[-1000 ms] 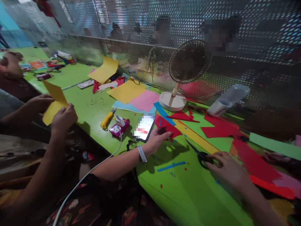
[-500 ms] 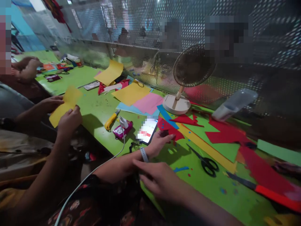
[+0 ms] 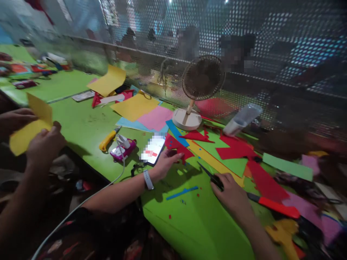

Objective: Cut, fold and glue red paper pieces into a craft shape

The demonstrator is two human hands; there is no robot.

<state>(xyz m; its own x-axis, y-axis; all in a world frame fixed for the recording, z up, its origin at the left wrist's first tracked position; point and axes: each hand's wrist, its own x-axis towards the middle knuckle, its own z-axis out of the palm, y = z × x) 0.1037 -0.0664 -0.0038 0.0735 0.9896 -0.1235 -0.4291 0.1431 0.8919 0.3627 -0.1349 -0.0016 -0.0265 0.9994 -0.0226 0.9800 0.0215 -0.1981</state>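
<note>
Inside the green tabletop's [image 3: 200,231] near edge, the right hand [image 3: 229,189] pinches black-handled scissors [image 3: 209,174]. The left hand [image 3: 165,163] rests half-open beside cut red paper [image 3: 184,149].

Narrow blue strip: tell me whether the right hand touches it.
Apart: the head view shows green tabletop between the narrow blue strip and the right hand.

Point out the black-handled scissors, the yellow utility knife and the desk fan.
Black-handled scissors [image 3: 211,176]: head view, where the blades meet the handles.
Yellow utility knife [image 3: 107,141]: head view, on the yellow handle.
Desk fan [image 3: 203,78]: head view, on the round grille.
</note>
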